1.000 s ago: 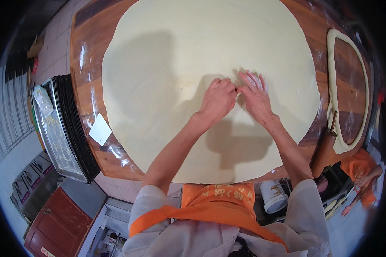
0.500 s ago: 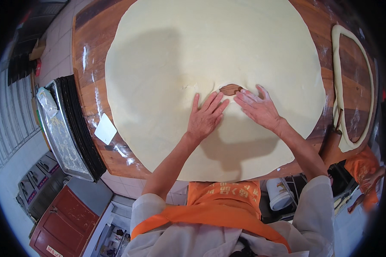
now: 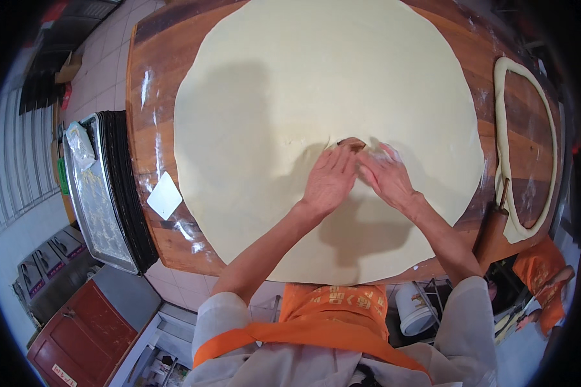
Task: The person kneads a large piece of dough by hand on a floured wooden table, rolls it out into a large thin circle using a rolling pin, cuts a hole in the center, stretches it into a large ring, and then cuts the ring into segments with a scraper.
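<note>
A huge round sheet of pale dough (image 3: 368, 77) covers most of the wooden table (image 3: 155, 138). Near its middle is a small hole (image 3: 352, 142) through which brown wood shows. My left hand (image 3: 331, 182) lies on the dough just below the hole, its fingers stretched out and close together toward the hole's near edge. From the other side my right hand (image 3: 387, 178) rests at the same edge, fingers extended, the two sets of fingertips almost meeting. Small folds of dough stand up around the hole. Whether any fingertips reach under the dough edge cannot be seen.
A white scraper (image 3: 164, 196) lies left of the dough. Beyond the table's left edge stands a stack of trays (image 3: 103, 226). On the right are a looped dough strip (image 3: 503, 129) and a rolling pin (image 3: 494, 229). A person in an orange apron (image 3: 541, 277) is at lower right.
My hands have come closer together at the hole's near edge, and their spread fingers have drawn in. Less of the hole shows. The whole view has shifted slightly.
</note>
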`<action>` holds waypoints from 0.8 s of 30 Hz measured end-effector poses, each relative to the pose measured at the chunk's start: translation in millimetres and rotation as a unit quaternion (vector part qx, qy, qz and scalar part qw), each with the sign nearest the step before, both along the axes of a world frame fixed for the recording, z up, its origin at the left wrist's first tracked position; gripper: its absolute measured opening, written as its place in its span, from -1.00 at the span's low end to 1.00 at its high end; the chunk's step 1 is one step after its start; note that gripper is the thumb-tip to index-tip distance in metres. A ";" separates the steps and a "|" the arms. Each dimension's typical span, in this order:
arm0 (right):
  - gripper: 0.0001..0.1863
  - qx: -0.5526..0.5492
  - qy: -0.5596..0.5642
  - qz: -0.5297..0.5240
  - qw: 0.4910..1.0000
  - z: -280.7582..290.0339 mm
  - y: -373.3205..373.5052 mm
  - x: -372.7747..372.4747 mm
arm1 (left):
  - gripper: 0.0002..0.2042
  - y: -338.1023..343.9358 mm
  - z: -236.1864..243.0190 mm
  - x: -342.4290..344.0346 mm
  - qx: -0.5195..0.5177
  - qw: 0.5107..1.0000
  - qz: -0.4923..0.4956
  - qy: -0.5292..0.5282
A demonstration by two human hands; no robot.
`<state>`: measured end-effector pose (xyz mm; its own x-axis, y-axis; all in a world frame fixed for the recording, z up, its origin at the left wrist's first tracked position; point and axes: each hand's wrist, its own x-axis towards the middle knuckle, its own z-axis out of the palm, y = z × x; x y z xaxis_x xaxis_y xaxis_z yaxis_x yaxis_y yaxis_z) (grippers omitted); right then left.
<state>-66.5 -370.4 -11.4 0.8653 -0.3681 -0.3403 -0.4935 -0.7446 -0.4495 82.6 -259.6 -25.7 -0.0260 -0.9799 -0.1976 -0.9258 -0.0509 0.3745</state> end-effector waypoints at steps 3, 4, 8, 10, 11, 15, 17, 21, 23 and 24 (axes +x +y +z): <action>-0.56 0.046 -0.121 -0.121 0.984 -5.0 15.7 18.2 | -0.49 -4.5 -19.0 -8.0 -0.077 0.996 0.023 0.040; -0.57 -0.018 -0.131 -0.117 0.984 -16.8 25.2 17.5 | -0.51 -1.6 -25.4 -8.9 -0.095 0.994 0.034 0.043; -0.61 -0.185 -0.076 -0.052 0.978 -19.2 22.4 10.2 | -0.53 6.1 -28.2 -2.6 -0.117 0.991 0.071 0.009; -0.61 -0.176 -0.076 -0.054 0.980 -22.0 13.4 10.5 | -0.56 0.9 -32.4 3.0 -0.125 0.987 0.096 -0.012; -0.61 -0.171 -0.076 -0.056 0.981 -23.7 8.3 12.0 | -0.57 -2.6 -34.4 5.3 -0.128 0.986 0.108 -0.023; -0.62 -0.139 -0.069 -0.143 0.977 -27.6 -6.3 19.4 | -0.59 -32.7 -14.6 2.6 -0.049 0.970 0.233 0.045; -0.59 -0.082 -0.074 -0.182 0.977 -25.3 -11.5 23.4 | -0.57 -47.4 -9.4 3.7 -0.013 0.947 0.309 0.087; -0.52 -0.098 -0.096 -0.185 0.973 -27.7 -12.7 19.8 | -0.47 -51.9 -20.2 -2.2 -0.051 0.948 0.311 0.037; -0.51 -0.074 -0.085 -0.173 0.978 -24.6 -11.4 13.6 | -0.40 -37.2 -28.7 -2.0 -0.102 0.960 0.262 0.013; -0.51 -0.088 -0.095 -0.160 0.979 -26.8 -9.7 6.2 | -0.39 -30.8 -31.8 -1.5 -0.119 0.964 0.239 0.015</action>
<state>-60.4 -380.1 -38.1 0.7374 -0.6692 -0.0917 -0.6345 -0.6397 -0.4338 81.1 -290.5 -57.6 0.4372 -0.8989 0.0278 -0.8064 -0.3782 0.4546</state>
